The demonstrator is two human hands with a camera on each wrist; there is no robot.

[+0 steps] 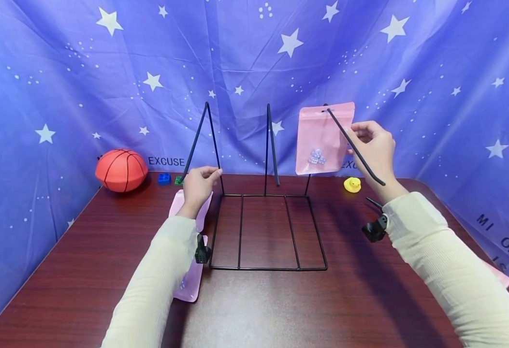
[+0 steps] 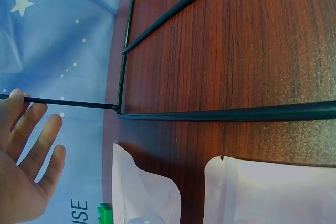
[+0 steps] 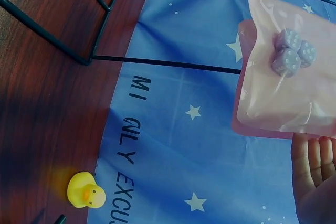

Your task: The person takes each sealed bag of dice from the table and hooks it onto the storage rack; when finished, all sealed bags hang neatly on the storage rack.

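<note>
Both are gripping: left hand (image 1: 198, 188) the rack (image 1: 267, 268) at nine o'clock, right hand (image 1: 376, 150) at two a bag (image 1: 317, 137) seemingly hung and needing release.

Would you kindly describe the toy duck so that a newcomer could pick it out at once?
Find the table, then the black wire rack standing on it. Just right of the rack, below the right hand, sits the toy duck; its yellow body sets it apart from the nearby pink pouch.
</note>
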